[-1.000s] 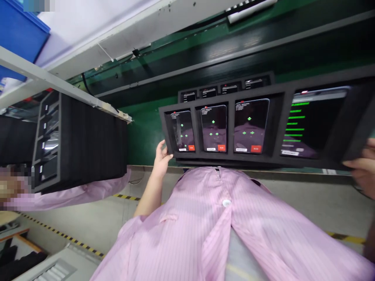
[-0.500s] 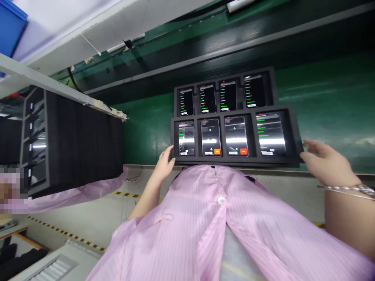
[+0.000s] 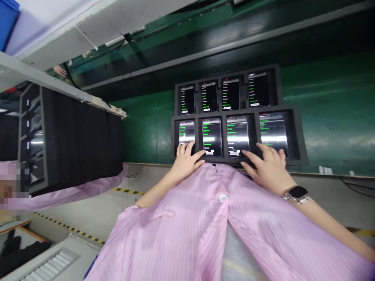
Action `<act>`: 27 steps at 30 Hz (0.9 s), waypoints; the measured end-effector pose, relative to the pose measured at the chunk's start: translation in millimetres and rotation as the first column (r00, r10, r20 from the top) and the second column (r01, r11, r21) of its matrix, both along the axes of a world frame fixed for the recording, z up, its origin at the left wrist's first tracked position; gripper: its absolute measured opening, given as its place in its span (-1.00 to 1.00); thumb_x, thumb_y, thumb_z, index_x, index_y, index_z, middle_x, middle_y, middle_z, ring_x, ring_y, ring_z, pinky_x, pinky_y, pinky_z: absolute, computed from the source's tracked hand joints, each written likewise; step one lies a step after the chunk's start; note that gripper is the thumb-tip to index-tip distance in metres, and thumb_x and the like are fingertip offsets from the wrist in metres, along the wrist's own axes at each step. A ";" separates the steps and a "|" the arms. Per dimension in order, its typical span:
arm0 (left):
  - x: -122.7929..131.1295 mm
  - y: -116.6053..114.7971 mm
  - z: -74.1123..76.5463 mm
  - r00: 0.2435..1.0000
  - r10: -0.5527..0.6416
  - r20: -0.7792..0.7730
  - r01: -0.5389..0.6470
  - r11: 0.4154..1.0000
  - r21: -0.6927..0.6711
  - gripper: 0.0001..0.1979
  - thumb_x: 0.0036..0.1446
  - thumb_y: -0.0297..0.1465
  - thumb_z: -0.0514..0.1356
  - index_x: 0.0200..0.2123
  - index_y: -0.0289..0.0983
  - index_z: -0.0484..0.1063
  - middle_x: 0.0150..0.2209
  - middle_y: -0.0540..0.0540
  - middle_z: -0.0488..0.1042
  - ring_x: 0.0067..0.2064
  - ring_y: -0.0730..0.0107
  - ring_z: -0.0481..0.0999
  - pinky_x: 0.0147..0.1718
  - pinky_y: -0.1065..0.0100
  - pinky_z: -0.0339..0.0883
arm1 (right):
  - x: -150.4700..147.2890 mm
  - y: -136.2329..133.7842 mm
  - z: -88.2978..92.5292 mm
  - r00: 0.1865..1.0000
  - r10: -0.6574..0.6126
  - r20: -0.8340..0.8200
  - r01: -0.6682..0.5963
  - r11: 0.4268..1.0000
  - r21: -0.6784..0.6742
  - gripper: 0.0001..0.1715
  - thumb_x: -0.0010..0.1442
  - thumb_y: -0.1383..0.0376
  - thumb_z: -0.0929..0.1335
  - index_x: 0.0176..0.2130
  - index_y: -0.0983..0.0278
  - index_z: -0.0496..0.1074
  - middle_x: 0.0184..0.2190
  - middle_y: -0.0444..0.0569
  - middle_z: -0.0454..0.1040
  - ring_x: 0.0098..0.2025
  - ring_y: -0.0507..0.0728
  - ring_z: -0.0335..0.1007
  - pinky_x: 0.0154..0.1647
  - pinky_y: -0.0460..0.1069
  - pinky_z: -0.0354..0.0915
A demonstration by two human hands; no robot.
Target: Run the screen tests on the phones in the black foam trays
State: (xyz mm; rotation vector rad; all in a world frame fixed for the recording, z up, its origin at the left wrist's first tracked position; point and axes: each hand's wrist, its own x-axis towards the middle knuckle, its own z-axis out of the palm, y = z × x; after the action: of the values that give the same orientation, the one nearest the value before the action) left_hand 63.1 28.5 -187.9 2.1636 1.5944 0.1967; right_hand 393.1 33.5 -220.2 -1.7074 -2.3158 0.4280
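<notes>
The smock is pink with thin darker stripes, the phone screens are black with green lines, the foam tray is black, and the floor tape is yellow and black.

Electronics factory: green conveyor, foam trays of phones, pink smock.

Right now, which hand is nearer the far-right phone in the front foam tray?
Right hand: its fingertips lie over the lower edge of the far-right phone. Left hand: farther away, at the opposite end of the foam tray.
</notes>
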 end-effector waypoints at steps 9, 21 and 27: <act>14.8 76.8 -11.0 0.990 0.119 -0.076 -0.112 0.990 0.080 -0.42 0.21 -0.03 0.43 0.24 -0.06 0.54 0.51 -0.25 0.08 0.48 -0.57 -0.01 0.40 -0.59 -0.34 | -8.5 64.5 -0.4 0.989 -0.146 -0.022 0.146 0.989 -0.004 -0.32 0.36 -0.13 0.33 0.25 0.18 0.52 0.48 0.31 0.07 0.38 0.79 -0.02 0.25 0.76 -0.18; 6.5 59.7 13.9 0.995 0.090 0.053 -0.103 0.931 0.351 -0.47 0.41 -0.06 0.19 0.34 -0.12 0.40 0.54 -0.23 0.03 0.57 -0.22 -0.15 0.49 -0.36 -0.34 | -16.0 52.6 29.4 0.999 -0.025 -0.030 0.028 0.992 0.119 -0.34 0.44 -0.08 0.23 0.36 0.13 0.37 0.52 0.22 0.02 0.52 0.59 -0.16 0.45 0.58 -0.19; 12.9 33.1 -37.9 0.998 0.069 0.010 -0.069 0.978 0.195 -0.43 0.38 -0.05 0.25 0.34 -0.16 0.42 0.51 -0.28 0.11 0.55 -0.29 -0.10 0.49 -0.39 -0.32 | -26.4 39.7 -24.7 0.998 0.001 -0.068 0.006 0.995 0.099 -0.20 0.41 -0.06 0.28 0.43 0.31 0.27 0.48 0.39 0.09 0.52 0.63 -0.14 0.40 0.64 -0.13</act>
State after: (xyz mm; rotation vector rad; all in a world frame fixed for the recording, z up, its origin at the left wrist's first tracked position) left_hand 76.0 61.6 -225.7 2.2519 1.7131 0.3942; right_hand 366.7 73.2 -244.9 -1.6244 -2.2470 0.3589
